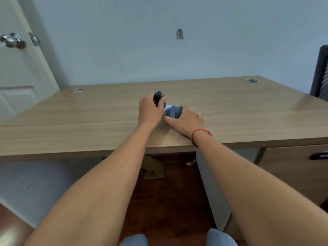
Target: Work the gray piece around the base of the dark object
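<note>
Head view: knees at 6 o'clock, nearest the lens. Both forearms reach over the bench edge. Left hand, fingers curled, grips a black-handled tool at bench centre. Just beside it at 3 o'clock, right hand holds a grey mouse on the bench; red string on that wrist.

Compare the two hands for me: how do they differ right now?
The left hand is raised and curled around a black tool handle; the right hand lies low on the desk, holding a grey mouse. Only the right wrist wears a red string bracelet. Both meet mid-desk.
</note>
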A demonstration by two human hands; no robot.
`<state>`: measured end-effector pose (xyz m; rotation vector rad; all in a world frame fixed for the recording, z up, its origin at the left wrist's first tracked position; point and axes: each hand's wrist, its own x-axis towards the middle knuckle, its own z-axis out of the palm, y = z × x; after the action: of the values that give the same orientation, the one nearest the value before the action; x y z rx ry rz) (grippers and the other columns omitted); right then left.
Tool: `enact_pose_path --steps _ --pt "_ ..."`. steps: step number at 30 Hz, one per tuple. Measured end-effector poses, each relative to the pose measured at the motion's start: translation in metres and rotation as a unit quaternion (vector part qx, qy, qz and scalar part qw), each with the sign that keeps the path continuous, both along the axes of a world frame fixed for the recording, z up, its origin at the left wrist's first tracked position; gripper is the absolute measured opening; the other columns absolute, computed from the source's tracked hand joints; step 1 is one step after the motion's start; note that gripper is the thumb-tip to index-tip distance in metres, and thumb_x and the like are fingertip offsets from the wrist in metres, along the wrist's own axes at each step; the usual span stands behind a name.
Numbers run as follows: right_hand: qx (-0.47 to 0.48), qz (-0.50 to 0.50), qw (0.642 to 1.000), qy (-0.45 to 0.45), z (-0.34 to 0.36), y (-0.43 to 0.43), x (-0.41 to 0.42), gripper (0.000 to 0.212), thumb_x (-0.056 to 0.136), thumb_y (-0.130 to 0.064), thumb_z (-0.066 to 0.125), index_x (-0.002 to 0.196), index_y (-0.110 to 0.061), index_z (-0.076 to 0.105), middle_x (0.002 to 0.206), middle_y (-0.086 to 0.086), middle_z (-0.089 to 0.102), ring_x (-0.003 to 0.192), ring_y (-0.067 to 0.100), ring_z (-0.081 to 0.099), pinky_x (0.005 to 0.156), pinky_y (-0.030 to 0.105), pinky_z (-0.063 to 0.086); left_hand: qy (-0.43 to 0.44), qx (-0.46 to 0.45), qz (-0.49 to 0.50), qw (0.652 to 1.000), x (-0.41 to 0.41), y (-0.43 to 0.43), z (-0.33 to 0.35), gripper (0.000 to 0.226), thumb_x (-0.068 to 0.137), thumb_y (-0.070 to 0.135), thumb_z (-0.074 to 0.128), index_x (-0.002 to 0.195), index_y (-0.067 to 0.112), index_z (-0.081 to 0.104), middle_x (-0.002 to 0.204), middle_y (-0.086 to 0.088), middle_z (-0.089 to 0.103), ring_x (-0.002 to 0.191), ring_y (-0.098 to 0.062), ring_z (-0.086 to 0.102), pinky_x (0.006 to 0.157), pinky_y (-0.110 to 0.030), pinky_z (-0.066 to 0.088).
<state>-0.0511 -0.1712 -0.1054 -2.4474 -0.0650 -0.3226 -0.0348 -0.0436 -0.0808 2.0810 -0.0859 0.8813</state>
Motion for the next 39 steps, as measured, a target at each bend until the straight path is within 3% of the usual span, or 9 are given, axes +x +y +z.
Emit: enact_pose_path --steps 3,5,10,14,17,22,29,33,39 --pt "0.010 0.010 1.000 0.002 0.000 -0.001 0.002 0.066 0.069 -0.067 0.058 0.117 -0.022 0.054 0.099 -0.007 0.058 0.105 0.023 0.058 0.107 0.047 0.033 -0.040 -0.093 -0.004 0.995 -0.003 0.000 -0.001 0.034 0.086 0.033 0.063 0.070 0.003 0.057 0.065 -0.007 0.060 0.062 -0.018 0.053 0.055 -0.024 0.038" --pt "0.016 0.009 1.000 -0.006 0.000 -0.001 0.003 0.071 0.067 -0.068 0.059 0.121 -0.022 0.054 0.106 -0.004 0.063 0.106 0.022 0.058 0.105 0.044 0.034 -0.014 -0.041 -0.001 0.999 -0.002 0.002 -0.005 0.032 0.086 0.031 0.063 0.074 0.002 0.059 0.070 -0.013 0.062 0.067 -0.024 0.054 0.064 -0.033 0.045" --pt "0.043 -0.007 0.999 -0.011 -0.001 -0.002 0.003 0.074 0.061 -0.066 0.065 0.120 -0.023 0.054 0.091 -0.011 0.053 0.089 0.016 0.048 0.094 0.038 0.036 -0.020 -0.052 0.030 0.998 -0.001 0.008 -0.002 0.030 0.087 0.029 0.062 0.067 0.010 0.051 0.064 -0.006 0.053 0.063 -0.022 0.048 0.055 -0.023 0.029" --pt "0.056 0.006 0.998 -0.006 -0.001 -0.003 0.002 0.061 0.059 -0.065 0.069 0.101 -0.030 0.042 0.075 -0.022 0.041 0.085 0.015 0.048 0.087 0.035 0.035 0.008 -0.029 0.006 1.000 0.005 0.003 -0.001 0.031 0.087 0.033 0.062 0.079 0.002 0.061 0.075 -0.011 0.062 0.071 -0.023 0.054 0.061 -0.026 0.036" --pt "0.057 0.013 0.998 -0.010 0.000 -0.002 0.001 0.062 0.059 -0.064 0.071 0.100 -0.030 0.040 0.079 -0.019 0.046 0.087 0.014 0.049 0.092 0.037 0.037 0.050 0.007 0.039 0.998 0.007 0.008 -0.010 0.025 0.089 0.027 0.061 0.086 0.003 0.063 0.081 -0.011 0.063 0.077 -0.023 0.053 0.066 -0.026 0.035" --pt "0.073 0.031 0.997 -0.013 0.000 -0.005 -0.001 0.056 0.061 -0.060 0.070 0.104 -0.032 0.048 0.097 -0.009 0.057 0.094 0.017 0.055 0.093 0.037 0.041 -0.014 -0.108 0.009 0.994 0.006 -0.001 0.001 0.030 0.089 0.031 0.060 0.072 0.007 0.053 0.071 -0.007 0.056 0.070 -0.022 0.050 0.061 -0.024 0.033" --pt "0.084 0.041 0.995 -0.021 0.002 -0.004 -0.006 0.069 0.064 -0.053 0.072 0.126 -0.026 0.059 0.121 -0.004 0.065 0.113 0.021 0.057 0.102 0.042 0.043 0.085 -0.006 0.028 0.996 0.011 0.018 -0.004 0.026 0.089 0.031 0.060 0.083 0.006 0.058 0.082 -0.012 0.061 0.080 -0.027 0.056 0.064 -0.025 0.034" --pt "0.074 0.048 0.996 -0.011 0.003 -0.005 -0.006 0.052 0.064 -0.053 0.071 0.108 -0.027 0.065 0.099 -0.006 0.067 0.098 0.020 0.062 0.092 0.040 0.048 0.055 -0.051 -0.015 0.997 0.011 0.013 0.009 0.031 0.089 0.034 0.060 0.083 0.004 0.060 0.081 -0.009 0.063 0.078 -0.027 0.059 0.064 -0.027 0.040" --pt "0.082 0.047 0.995 -0.008 0.003 -0.005 -0.007 0.066 0.065 -0.054 0.073 0.122 -0.023 0.063 0.115 -0.002 0.067 0.107 0.020 0.060 0.095 0.041 0.050 0.141 0.112 0.034 0.983 0.016 0.010 0.013 0.031 0.088 0.036 0.059 0.110 0.014 0.063 0.112 -0.013 0.066 0.103 -0.034 0.060 0.086 -0.039 0.049"
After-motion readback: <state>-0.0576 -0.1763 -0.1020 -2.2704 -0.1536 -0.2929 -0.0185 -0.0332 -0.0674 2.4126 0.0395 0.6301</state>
